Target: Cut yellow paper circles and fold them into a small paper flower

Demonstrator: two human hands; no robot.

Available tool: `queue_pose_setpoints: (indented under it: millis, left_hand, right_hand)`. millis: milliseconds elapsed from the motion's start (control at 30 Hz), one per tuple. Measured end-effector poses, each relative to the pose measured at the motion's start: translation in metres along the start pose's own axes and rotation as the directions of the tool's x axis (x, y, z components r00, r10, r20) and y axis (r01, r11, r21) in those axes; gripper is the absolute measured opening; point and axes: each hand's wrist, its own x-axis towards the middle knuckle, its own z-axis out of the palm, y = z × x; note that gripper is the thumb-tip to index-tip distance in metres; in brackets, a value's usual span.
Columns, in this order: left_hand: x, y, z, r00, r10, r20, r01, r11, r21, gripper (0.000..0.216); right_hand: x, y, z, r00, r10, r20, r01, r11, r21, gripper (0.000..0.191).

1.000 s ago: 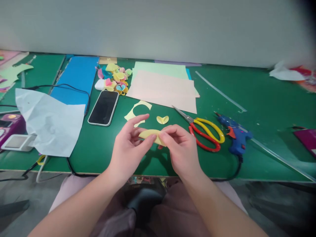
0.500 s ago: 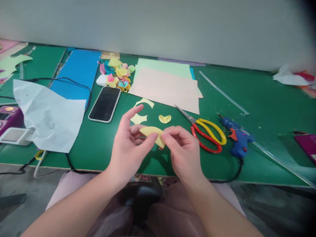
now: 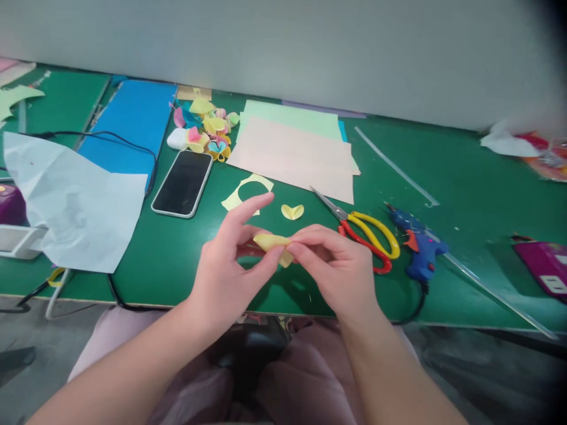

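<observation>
A folded piece of yellow paper (image 3: pixel 271 241) is pinched between both hands above the green table's near edge. My left hand (image 3: pixel 234 265) grips its left part between thumb and fingers, with the index finger raised. My right hand (image 3: pixel 332 262) pinches its right end between thumb and fingertips, which hide part of it. Just beyond lies a small yellow folded paper piece (image 3: pixel 292 212) shaped like a heart. A yellow paper offcut (image 3: pixel 231 199) with a round hole lies behind my left hand, partly covered by it.
Scissors (image 3: pixel 367 239) and a blue glue gun (image 3: pixel 423 251) with a clear glue stick lie at right. Behind are paper sheets (image 3: pixel 296 156), colourful paper flowers (image 3: pixel 208 127) and a phone (image 3: pixel 183 183). A crumpled white sheet (image 3: pixel 75 206) lies at left.
The yellow paper in my hands has been tilted and folded tighter, showing a narrower face. My right hand has shifted slightly right. The view has turned a little, so the table's things appear further left.
</observation>
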Motion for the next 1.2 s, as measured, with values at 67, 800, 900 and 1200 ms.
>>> queue_pose_setpoints:
  millis: [67, 800, 900, 1200]
  left_hand:
    - [0.0006, 0.0004, 0.0008, 1.0, -0.011, -0.005, 0.011, 1.0, -0.01, 0.052]
    - [0.0012, -0.0041, -0.0008, 1.0, -0.026, 0.018, 0.027, 0.999, -0.03, 0.051]
    - [0.0029, -0.0032, -0.0009, 0.999, -0.048, 0.024, 0.05, 0.996, -0.07, 0.05]
    - [0.0089, -0.002, -0.0019, 0.988, -0.156, 0.015, 0.156, 0.971, -0.181, 0.051]
  right_hand:
    - [-0.0005, -0.0006, 0.0012, 1.0, 0.009, -0.02, -0.009, 1.0, 0.006, 0.01]
    - [-0.0002, -0.0027, 0.0048, 0.997, 0.052, -0.049, -0.051, 0.999, 0.014, 0.007]
    - [0.0008, -0.0039, 0.0043, 0.995, 0.09, -0.041, -0.089, 0.996, 0.024, 0.008]
    - [0.0027, -0.0006, -0.0002, 0.987, 0.148, -0.067, -0.141, 0.986, 0.091, 0.017]
